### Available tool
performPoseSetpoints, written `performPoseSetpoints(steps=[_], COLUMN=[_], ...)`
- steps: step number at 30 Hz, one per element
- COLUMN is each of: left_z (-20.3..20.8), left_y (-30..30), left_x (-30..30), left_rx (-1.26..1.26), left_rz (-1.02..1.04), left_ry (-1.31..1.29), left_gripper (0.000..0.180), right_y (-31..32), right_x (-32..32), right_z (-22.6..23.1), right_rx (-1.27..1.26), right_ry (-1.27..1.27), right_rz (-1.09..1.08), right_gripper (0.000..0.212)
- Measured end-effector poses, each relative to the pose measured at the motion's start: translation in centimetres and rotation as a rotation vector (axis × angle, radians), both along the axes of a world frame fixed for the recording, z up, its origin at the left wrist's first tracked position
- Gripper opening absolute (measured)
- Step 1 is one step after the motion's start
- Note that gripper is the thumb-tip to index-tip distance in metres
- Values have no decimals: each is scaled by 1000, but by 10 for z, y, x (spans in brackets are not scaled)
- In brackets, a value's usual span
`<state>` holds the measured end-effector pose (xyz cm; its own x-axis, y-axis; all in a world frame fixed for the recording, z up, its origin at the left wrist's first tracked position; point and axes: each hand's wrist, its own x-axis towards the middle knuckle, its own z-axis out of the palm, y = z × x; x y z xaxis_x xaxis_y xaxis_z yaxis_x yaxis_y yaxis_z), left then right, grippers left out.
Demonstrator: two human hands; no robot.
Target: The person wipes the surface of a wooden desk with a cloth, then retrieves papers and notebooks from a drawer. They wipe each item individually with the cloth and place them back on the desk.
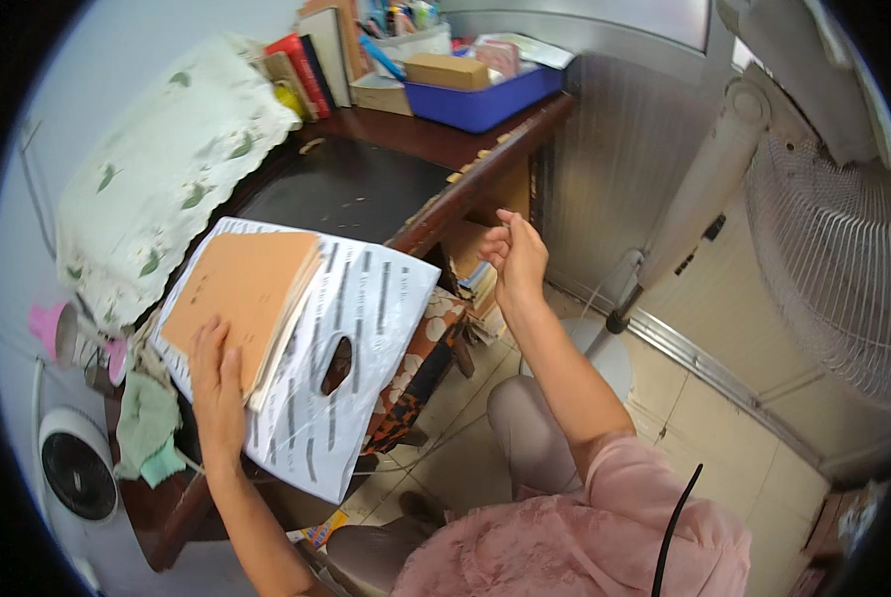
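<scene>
You have a notebook [246, 274] with a matt, smooth paper cover and plain paper page edges. It lies on a bag [386, 308] of thin, smooth plastic with a slight sheen. Your desk [396, 134] is dark, glossy wood, rough and chipped along its front edge; the black panel [366, 189] on it looks smooth and scuffed. Note the soft embroidered cloth [167, 169], the smooth plastic tray [480, 107], the matt cardboard box [445, 72], the fan's wire guard [829, 269], the smooth floor tiles [749, 458] and your textured cloth shirt [525, 547].
</scene>
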<state>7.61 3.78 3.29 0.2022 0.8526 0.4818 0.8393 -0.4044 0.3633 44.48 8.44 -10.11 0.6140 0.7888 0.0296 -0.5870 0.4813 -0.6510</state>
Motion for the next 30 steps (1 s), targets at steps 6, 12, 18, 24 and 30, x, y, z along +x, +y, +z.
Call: performPoseSetpoints(steps=[6,12,18,24,30], left_z=[-1,0,9,-7,-18], left_y=[1,2,-4,29,50], left_x=[0,7,27,31,30], left_rx=[-61,-82,-13,7,-6], left_rz=[20,127,46,17,28], left_ry=[-19,40,118,157,204], left_gripper=[38,46,51,51,50], right_y=[125,228,283,309,298], right_x=[23,31,12,-4,-4], right_z=[-154,-208,-230,-246,-194], right_rx=[-400,-551,-627,-731,-895], right_ry=[105,-91,-228,-405,-576], right_rz=[195,243,161,14,-65], right_gripper=[23,36,50,66,81])
